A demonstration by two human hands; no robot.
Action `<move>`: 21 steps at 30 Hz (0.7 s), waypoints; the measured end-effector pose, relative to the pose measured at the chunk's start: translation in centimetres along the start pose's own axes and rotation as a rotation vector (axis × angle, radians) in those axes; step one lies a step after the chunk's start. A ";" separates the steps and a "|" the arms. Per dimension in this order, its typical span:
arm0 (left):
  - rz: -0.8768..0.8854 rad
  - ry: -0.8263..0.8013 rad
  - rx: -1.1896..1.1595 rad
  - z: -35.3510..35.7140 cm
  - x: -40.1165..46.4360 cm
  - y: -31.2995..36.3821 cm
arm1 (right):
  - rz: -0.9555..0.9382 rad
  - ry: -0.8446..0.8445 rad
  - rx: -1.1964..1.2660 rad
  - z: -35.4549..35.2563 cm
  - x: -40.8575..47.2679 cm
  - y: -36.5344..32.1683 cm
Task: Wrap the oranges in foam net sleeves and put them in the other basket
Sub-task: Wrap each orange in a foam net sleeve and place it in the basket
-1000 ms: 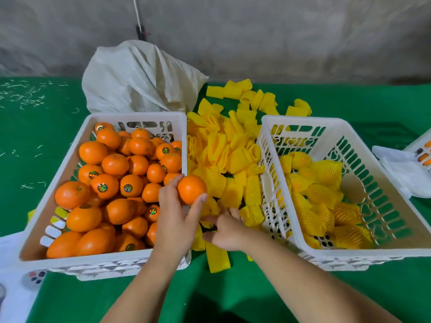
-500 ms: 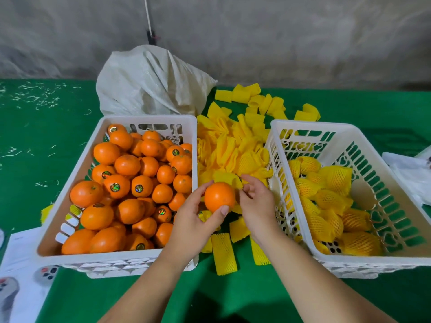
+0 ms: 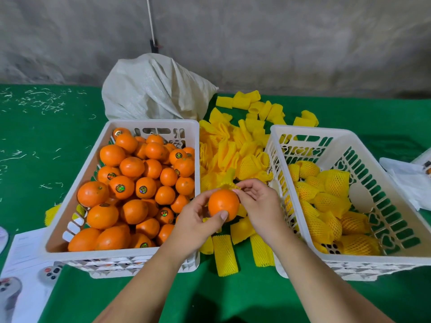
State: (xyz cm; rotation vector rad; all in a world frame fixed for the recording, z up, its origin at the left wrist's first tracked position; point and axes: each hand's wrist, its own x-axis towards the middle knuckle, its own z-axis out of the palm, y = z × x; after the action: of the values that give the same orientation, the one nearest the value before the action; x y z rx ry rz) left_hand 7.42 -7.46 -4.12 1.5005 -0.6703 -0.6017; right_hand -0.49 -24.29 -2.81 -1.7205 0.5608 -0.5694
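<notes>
An orange (image 3: 223,204) sits between two bare hands, held above the green tabletop (image 3: 58,141) in the gap between two white baskets. The left hand (image 3: 198,223) grips the orange, thumb curled across its near side and fingers wrapped round its left. The right hand (image 3: 258,203) pinches the frilled edge of a yellow foam net sleeve (image 3: 227,183) at the top of the orange, with thumb and forefinger pressed together on the foam. The sleeve touches the far top of the fruit and covers very little of it.

Under and beyond the hands, a loose pile of sleeves (image 3: 235,150) fills the strip of tabletop between the baskets and spreads toward the far edge. A few flattened sleeves lie nearer the person, just below the wrists.

The left basket (image 3: 77,180) is heaped with bare oranges (image 3: 140,183), several carrying small round stickers. The right basket (image 3: 384,178) holds wrapped oranges (image 3: 326,206) in yellow net, gathered toward its left and near sides.

A crumpled white woven sack (image 3: 154,89) rests behind the left basket, near the far edge. Printed paper sheets (image 3: 25,264) lie at the near left corner. White paper or cloth (image 3: 410,180) lies at the right edge, beside the right basket.
</notes>
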 end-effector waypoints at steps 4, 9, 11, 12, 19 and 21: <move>0.056 0.057 0.019 0.6 -0.1 -0.3 | -0.048 -0.012 0.045 -1.1 -1.0 -1.0; 0.103 0.109 0.014 0.4 0.3 -0.9 | -0.103 -0.074 0.031 -1.5 -2.8 -2.7; 0.071 0.162 -0.081 0.4 0.4 -1.0 | -0.110 -0.146 -0.024 -1.3 -3.5 -3.3; 0.058 0.191 -0.110 0.5 0.5 -1.0 | -0.118 -0.168 -0.065 -1.0 -3.8 -3.5; -0.016 0.056 -0.310 -0.2 0.7 -1.3 | -0.339 -0.167 -0.311 1.1 -3.3 -3.3; -0.028 -0.033 -0.274 -0.5 0.6 -1.4 | -0.353 -0.169 -0.340 0.9 -2.9 -3.2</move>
State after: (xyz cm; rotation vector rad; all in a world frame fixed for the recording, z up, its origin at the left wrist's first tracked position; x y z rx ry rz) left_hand 8.24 -7.55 -5.45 1.2483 -0.5676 -0.7109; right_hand -1.88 -21.12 -0.07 -2.1899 0.2405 -0.5915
